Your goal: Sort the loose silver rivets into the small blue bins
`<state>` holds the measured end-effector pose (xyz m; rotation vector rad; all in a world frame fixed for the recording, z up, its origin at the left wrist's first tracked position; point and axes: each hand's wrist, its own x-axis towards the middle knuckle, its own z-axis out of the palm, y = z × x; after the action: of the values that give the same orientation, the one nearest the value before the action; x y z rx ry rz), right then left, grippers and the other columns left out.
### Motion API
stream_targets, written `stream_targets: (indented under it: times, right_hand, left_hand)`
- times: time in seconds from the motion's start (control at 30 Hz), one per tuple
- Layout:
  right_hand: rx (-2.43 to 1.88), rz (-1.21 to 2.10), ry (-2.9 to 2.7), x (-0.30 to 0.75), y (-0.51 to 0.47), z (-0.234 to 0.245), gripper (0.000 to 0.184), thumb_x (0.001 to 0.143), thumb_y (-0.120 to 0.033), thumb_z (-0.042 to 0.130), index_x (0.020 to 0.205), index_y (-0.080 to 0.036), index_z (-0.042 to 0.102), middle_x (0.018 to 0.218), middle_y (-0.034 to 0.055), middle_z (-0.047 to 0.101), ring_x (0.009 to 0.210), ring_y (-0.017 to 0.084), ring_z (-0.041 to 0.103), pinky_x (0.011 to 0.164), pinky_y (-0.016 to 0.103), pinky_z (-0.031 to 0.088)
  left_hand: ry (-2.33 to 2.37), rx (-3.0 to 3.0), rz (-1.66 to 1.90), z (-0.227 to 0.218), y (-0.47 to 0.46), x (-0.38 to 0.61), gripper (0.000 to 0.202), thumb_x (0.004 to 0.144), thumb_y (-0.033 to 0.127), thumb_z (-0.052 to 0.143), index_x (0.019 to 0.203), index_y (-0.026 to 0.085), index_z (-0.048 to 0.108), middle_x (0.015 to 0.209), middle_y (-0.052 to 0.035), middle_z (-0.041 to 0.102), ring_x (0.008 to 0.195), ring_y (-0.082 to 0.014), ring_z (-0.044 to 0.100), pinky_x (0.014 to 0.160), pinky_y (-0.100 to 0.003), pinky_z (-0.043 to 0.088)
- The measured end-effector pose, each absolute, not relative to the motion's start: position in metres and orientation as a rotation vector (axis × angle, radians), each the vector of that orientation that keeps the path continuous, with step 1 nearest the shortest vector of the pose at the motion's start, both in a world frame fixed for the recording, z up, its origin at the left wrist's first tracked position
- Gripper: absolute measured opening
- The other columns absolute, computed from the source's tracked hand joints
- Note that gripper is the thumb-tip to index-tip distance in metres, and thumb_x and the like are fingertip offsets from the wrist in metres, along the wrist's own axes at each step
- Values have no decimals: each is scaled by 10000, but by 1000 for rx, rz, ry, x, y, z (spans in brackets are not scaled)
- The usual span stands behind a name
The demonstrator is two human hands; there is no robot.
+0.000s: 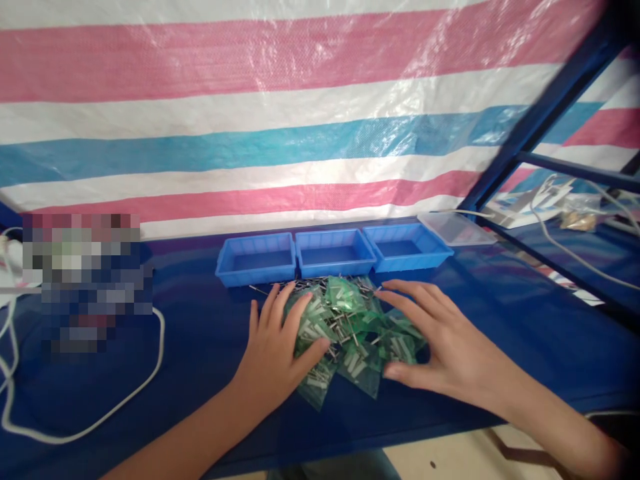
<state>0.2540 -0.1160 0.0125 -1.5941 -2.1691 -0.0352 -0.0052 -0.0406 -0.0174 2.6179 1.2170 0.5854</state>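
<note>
A heap of small green-tinted clear plastic bags (345, 293) lies on the blue table, with white pieces inside them. Loose metal pins that look like rivets (340, 327) are mixed among the bags and spread behind them. My left hand (275, 340) rests with spread fingers against the left side of the heap. On the opposite side, my right hand (445, 340) curves around the heap's right edge, thumb and fingers apart. Neither hand is closed on a bag.
Behind the heap stand three blue plastic bins in a row: left bin (227, 267), middle bin (330, 268), right bin (415, 259). A clear plastic lid (457, 228) lies at the back right. A white cable (145, 383) loops at left beside a blurred-out area. A blue metal frame (545, 113) rises on the right.
</note>
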Motion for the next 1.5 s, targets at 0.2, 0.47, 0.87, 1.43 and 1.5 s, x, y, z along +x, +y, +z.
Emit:
stream_targets:
  times: [0.2, 0.47, 0.87, 1.43, 1.5]
  right_hand:
    - [-1696, -110, -2203, 261, -140, -18, 593, 795, -546, 589, 1288, -226, 512, 1285, 140, 536, 1158, 334, 476, 889, 513, 437]
    - [-1289, 185, -2183, 219, -62, 36, 327, 831, -441, 595, 1047, -198, 626, 985, 65, 670, 912, 221, 578, 824, 378, 439]
    - [-1222, 831, -1686, 209, -35, 23, 288, 907, -404, 476, 754, -181, 576, 655, -14, 515, 590, 115, 449, 538, 244, 365]
    - [-1095, 853, -1340, 203, -41, 21, 201, 853, -370, 590, 911, -188, 652, 627, 0, 627, 457, 78, 458, 417, 215, 358]
    - [-1071, 823, -1344, 203, -40, 20, 152, 834, -331, 616, 884, -195, 661, 662, 6, 643, 496, 89, 501, 453, 223, 399]
  left_hand:
    - [1209, 2634, 757, -15, -38, 0, 434, 869, 462, 513, 1232, 227, 470, 1408, -123, 418, 1381, -352, 223, 1082, -658, 100]
    - [1021, 2224, 1067, 15, -8, 19, 185, 924, 349, 447, 977, 201, 544, 925, -45, 626, 933, -197, 589, 863, -342, 474]
    - [1013, 1766, 906, 15, 13, 8, 245, 844, 349, 543, 972, 162, 635, 673, -1, 605, 622, -144, 591, 643, -268, 490]
    - [1010, 1650, 1091, 20, -5, 14, 287, 884, 386, 507, 968, 167, 671, 688, -10, 674, 599, -118, 606, 583, -201, 494]
    - [1008, 1645, 1115, 18, -5, 16, 244, 849, 365, 568, 960, 177, 677, 723, -13, 696, 647, -131, 638, 624, -208, 513]
